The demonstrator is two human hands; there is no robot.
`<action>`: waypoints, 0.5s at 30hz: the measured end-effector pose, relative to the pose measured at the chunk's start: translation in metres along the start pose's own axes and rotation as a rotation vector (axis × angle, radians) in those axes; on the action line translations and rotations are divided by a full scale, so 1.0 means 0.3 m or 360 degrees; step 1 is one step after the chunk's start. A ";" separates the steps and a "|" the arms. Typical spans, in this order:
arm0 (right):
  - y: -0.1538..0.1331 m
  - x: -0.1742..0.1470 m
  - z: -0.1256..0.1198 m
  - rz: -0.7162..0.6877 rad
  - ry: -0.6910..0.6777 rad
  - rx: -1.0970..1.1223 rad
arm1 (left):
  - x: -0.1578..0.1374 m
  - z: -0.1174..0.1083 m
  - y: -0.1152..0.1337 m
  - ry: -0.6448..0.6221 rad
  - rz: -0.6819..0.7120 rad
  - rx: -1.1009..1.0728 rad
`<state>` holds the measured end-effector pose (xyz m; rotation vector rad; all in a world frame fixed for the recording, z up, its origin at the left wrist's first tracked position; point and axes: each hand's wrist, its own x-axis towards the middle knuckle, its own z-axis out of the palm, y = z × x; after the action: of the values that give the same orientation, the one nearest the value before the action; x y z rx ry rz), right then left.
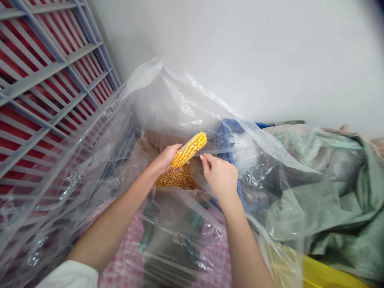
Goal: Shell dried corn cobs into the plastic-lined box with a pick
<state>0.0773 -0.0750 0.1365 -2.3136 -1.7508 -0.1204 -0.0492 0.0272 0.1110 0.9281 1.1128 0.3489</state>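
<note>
A yellow corn cob (189, 151) is gripped near its lower end by my left hand (169, 158), its tip angled up to the right. Along the upper left side of the cob runs a paler strip. My right hand (220, 174) is closed around a thin dark tool (199, 152), whose point meets the kernels on the cob's right side; most of the tool is hidden in my fingers. Below both hands, loose corn kernels (177, 178) lie in a cardboard box (159, 141).
Clear plastic sheeting (180, 100) drapes around the box and my arms. A slatted plastic crate (51, 76) stands at the left against red material. On the right are a blue crate (225, 140), greenish sacks (324, 200) and something yellow (327, 274). A white wall (255, 52) rises behind.
</note>
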 end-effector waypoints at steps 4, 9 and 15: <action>-0.006 -0.006 0.014 -0.0005 -0.0022 0.0015 | -0.008 0.012 -0.007 0.0080 0.0152 0.0205; -0.012 0.003 0.066 0.0221 -0.0151 0.0630 | -0.018 0.011 -0.023 0.0291 0.0620 0.0684; -0.022 0.021 0.098 0.0564 -0.1005 0.2496 | -0.021 0.003 -0.025 0.0194 0.0520 0.0379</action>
<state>0.0706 -0.0605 0.1101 -1.3196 -0.8035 1.5359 -0.0526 0.0182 0.1093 1.3199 1.1299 0.5537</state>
